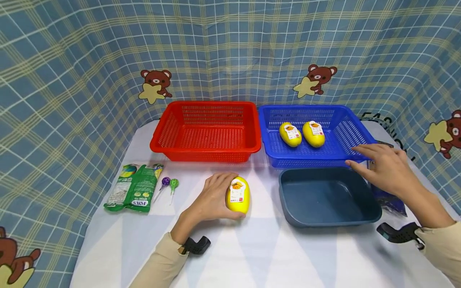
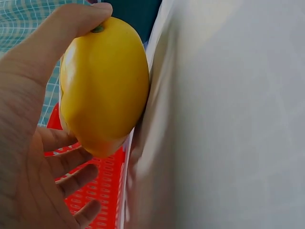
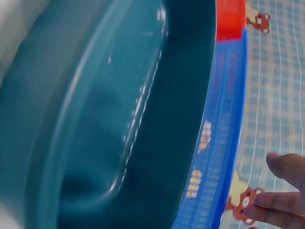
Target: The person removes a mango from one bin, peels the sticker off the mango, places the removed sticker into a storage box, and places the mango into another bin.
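My left hand (image 1: 215, 199) grips a yellow mango (image 1: 243, 196) over the white table, left of the dark teal bin. In the left wrist view, the thumb presses by the stem end of the mango (image 2: 107, 86) and fingertips meet its other end. A white label with a mango picture is on its upper face. Fingers straight and apart, my right hand (image 1: 389, 170) hovers by the right front corner of the blue basket (image 1: 299, 163), holding nothing. Two more labelled mangoes, one left (image 1: 290, 135) and one right (image 1: 313, 134), lie in that basket.
A red basket (image 1: 205, 156) stands beside the blue one at the back. The teal bin (image 1: 329, 196) sits in front of the blue basket. Far left lie a green snack bag (image 1: 135, 188), a purple lollipop (image 1: 165, 181) and a green lollipop (image 1: 174, 183). A purple package (image 1: 390, 202) is partly hidden under my right arm.
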A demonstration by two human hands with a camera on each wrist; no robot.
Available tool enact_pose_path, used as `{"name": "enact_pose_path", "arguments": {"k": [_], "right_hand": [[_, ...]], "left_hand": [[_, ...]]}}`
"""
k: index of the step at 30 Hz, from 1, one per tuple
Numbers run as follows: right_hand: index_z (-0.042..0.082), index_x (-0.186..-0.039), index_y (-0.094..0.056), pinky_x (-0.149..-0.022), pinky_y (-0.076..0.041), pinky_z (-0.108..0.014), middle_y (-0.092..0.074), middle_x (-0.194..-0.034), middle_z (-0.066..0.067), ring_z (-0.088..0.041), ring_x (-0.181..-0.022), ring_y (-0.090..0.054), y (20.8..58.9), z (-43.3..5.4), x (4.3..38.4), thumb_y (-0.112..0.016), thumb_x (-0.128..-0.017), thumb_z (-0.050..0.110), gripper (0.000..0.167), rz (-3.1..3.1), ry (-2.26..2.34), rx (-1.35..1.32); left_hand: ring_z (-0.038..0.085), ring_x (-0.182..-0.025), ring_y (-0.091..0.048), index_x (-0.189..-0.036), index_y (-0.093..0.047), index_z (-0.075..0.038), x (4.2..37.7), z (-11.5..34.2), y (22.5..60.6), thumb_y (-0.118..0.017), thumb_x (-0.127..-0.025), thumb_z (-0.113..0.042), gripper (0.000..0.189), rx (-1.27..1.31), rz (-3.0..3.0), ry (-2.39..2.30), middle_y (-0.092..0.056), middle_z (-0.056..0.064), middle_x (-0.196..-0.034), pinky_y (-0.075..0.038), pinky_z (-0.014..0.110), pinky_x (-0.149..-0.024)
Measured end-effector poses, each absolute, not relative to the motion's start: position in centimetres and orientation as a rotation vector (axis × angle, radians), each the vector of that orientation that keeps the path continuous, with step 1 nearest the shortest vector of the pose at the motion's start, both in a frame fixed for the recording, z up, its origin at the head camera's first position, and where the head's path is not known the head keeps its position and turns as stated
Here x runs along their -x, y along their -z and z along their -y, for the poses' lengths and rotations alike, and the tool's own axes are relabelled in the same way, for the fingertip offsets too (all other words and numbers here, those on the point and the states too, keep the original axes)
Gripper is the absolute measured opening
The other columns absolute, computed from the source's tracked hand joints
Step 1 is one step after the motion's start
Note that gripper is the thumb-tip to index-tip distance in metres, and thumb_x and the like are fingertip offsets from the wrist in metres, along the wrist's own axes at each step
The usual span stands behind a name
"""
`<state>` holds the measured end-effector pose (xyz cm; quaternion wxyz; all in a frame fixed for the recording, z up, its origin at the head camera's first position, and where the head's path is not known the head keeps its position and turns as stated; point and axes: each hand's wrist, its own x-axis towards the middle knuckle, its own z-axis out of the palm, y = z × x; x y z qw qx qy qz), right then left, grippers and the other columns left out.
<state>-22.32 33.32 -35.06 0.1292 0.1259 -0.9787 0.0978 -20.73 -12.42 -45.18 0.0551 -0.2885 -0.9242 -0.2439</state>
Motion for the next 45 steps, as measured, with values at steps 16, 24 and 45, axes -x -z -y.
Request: {"name": "enact_pose_path", "arguments": {"k": [16,24,45], "right_hand": [[0.001,-0.124,-0.068,-0.097,-0.023,-0.07,-0.06,-0.127,-0.028,-0.048,-0.125,-0.045,34.7,-27.6,21.1,-0.08,-0.086,0.03,0.05,2.793,-0.347,-0.586],[0.003,-0.124,-0.069,-0.096,-0.027,-0.066,-0.063,-0.127,-0.023,-0.043,-0.124,-0.047,34.9,-25.5,21.2,-0.079,-0.087,0.032,0.048,2.8,-0.371,-0.642],[0.007,-0.118,-0.072,-0.095,-0.03,-0.063,-0.068,-0.12,-0.016,-0.039,-0.119,-0.054,35.7,-22.2,21.2,-0.079,-0.087,0.029,0.038,2.718,-0.404,-0.818]], "left_hand": [[0.027,-0.131,-0.036,-0.148,-0.043,-0.017,20.6,12.4,45.5,-0.081,-0.06,-0.069,0.108,0.855,2.801,0.718,-0.048,0.002,-0.142,-0.029,0.05,-0.108],[0.025,-0.129,-0.038,-0.147,-0.044,-0.016,20.6,12.3,45.8,-0.082,-0.06,-0.068,0.109,0.848,2.785,0.736,-0.05,0.002,-0.139,-0.03,0.05,-0.107],[0.026,-0.132,-0.037,-0.149,-0.041,-0.017,20.5,12.3,45.7,-0.081,-0.06,-0.068,0.11,0.852,2.79,0.717,-0.046,0.001,-0.144,-0.03,0.049,-0.108]]}}
